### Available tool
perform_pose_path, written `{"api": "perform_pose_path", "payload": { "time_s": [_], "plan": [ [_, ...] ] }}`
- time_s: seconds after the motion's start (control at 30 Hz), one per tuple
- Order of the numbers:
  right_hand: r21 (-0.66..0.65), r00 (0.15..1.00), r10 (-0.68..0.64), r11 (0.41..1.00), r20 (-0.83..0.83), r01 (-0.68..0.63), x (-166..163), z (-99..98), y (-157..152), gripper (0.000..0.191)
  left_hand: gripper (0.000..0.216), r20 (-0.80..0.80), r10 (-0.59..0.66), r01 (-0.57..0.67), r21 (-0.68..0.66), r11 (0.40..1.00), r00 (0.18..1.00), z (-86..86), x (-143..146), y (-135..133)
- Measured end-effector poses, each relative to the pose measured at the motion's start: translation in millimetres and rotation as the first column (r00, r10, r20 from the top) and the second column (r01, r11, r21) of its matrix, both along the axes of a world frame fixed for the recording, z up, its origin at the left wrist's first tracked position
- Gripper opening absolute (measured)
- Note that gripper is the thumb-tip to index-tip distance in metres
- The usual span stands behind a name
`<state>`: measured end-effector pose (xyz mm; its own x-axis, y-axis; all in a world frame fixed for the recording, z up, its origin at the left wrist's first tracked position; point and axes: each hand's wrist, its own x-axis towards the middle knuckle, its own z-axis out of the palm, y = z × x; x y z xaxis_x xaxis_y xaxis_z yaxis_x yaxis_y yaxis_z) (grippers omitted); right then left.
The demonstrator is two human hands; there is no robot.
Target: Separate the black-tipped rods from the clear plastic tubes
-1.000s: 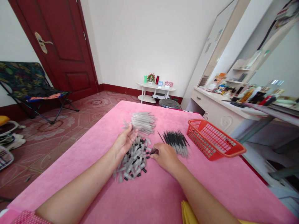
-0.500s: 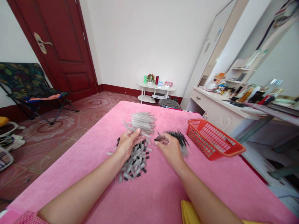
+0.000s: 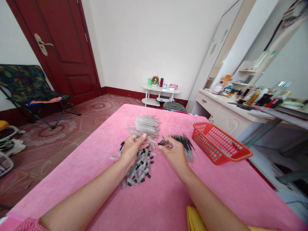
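My left hand (image 3: 133, 149) pinches a slim translucent tube (image 3: 152, 141), which looks like a pen barrel and points right. Opposite it, my right hand (image 3: 175, 152) has thumb and fingers closed on a small black piece (image 3: 159, 144); its exact kind is too small to make out. The tube's end lies close to that piece; whether they touch I cannot tell. Below my left hand spreads a heap of short clear caps and black bits (image 3: 141, 170). Beyond my hands lies a stack of translucent tubes (image 3: 148, 123). Thin black-and-grey sticks (image 3: 186, 144), resembling pen refills, lie behind my right hand.
A red plastic basket (image 3: 221, 144) stands on the pink-covered table (image 3: 144, 208) at the right. Yellow cloth (image 3: 194, 219) shows at the near edge. A dressing table (image 3: 216, 102) with bottles is on the right, a folding chair (image 3: 31, 86) on the left.
My left hand has shifted slightly right and nearer to me, bringing the tube's end closer to the black piece. My right hand has barely moved.
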<state>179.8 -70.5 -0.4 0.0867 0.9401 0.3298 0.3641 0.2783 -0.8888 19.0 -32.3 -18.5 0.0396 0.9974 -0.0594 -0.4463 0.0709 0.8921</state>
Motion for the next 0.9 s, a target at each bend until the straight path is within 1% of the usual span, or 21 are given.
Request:
{"api": "perform_pose_path", "payload": {
  "time_s": [0.17, 0.37, 0.53, 0.67, 0.73, 0.83, 0.9],
  "plan": [
    [-0.005, 1.000, 0.006, 1.000, -0.010, -0.006, -1.6, 1.9, -0.9, 0.006, 0.032, -0.022, -0.003, 0.003, 0.006, 1.000, 1.000, -0.1, 0.2, -0.5],
    [-0.009, 1.000, 0.006, 1.000, 0.008, -0.006, -0.9, 0.6, -0.7, 0.007, 0.030, -0.039, -0.007, 0.008, 0.045, 0.999, 0.999, -0.5, 1.1, -1.5],
    [0.001, 0.999, 0.023, 1.000, 0.023, -0.023, 1.5, -1.6, 0.0, 0.007, 0.029, -0.019, -0.047, 0.049, 0.105, 0.993, 0.999, -0.6, 2.5, -5.8],
    [-0.021, 0.997, 0.069, 0.997, -0.039, -0.069, 3.2, -6.0, 1.4, 0.006, 0.028, -0.032, -0.076, 0.080, 0.167, 0.983, 0.997, 4.0, 5.8, -13.5],
    [-0.060, 0.994, 0.088, 0.994, -0.066, -0.092, 3.8, -9.3, 2.4, 0.015, 0.028, -0.025, -0.074, 0.077, 0.188, 0.979, 0.997, 6.7, 7.3, -16.7],
    [-0.121, 0.992, 0.100, 0.987, -0.070, -0.108, 4.5, -11.2, 3.4, 0.035, 0.029, -0.019, -0.068, 0.071, 0.195, 0.978, 0.997, 9.1, 8.1, -18.3],
    [-0.125, 0.992, 0.099, 0.986, -0.072, -0.108, 4.4, -8.8, 3.1, 0.037, 0.028, -0.023, -0.070, 0.073, 0.199, 0.977, 0.997, 9.2, 7.5, -17.3]
  ]
}}
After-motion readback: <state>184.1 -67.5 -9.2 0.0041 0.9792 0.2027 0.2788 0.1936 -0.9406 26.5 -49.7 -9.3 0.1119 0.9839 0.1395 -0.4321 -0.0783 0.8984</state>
